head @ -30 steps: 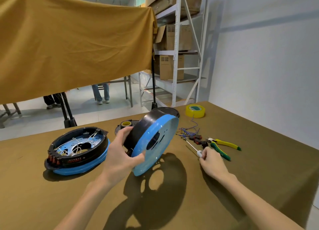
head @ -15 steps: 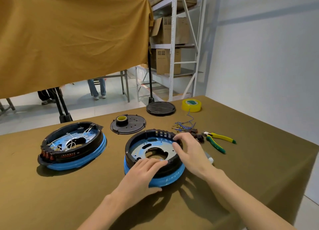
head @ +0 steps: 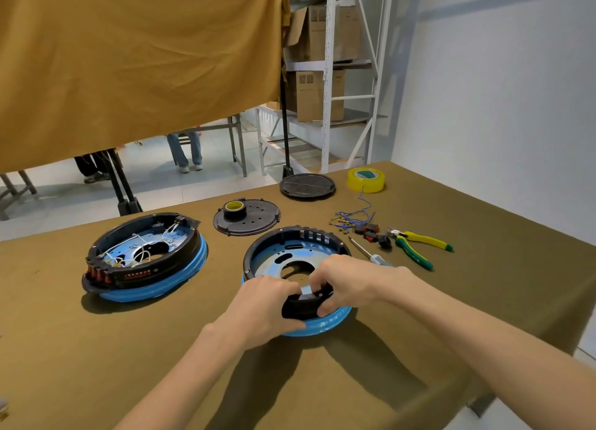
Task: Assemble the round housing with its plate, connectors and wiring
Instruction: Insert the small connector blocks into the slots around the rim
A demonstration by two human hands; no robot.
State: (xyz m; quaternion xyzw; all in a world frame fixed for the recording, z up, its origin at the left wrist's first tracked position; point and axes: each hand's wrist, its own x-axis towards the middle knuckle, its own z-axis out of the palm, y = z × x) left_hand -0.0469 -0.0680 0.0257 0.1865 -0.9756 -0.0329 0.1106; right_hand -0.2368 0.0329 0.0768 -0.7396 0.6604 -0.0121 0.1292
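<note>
Forearms reach in from the bottom edge and meet over the near rim of the housing [head: 290,252], which lies flat on the table [head: 483,300] with its open side up, blue plate [head: 274,262] inside. The left hand [head: 264,307] lies palm down, fingers curled over the black rim, thumb against the blue outer edge. The right hand [head: 348,284] comes in from the right, fingers bent and pinching the same stretch of rim just beside the left. A second housing [head: 145,255], already wired, sits well apart to the left. Beyond the right hand lie a screwdriver [head: 364,252], connectors [head: 374,233] with blue wires [head: 351,218], and pliers [head: 416,246].
</note>
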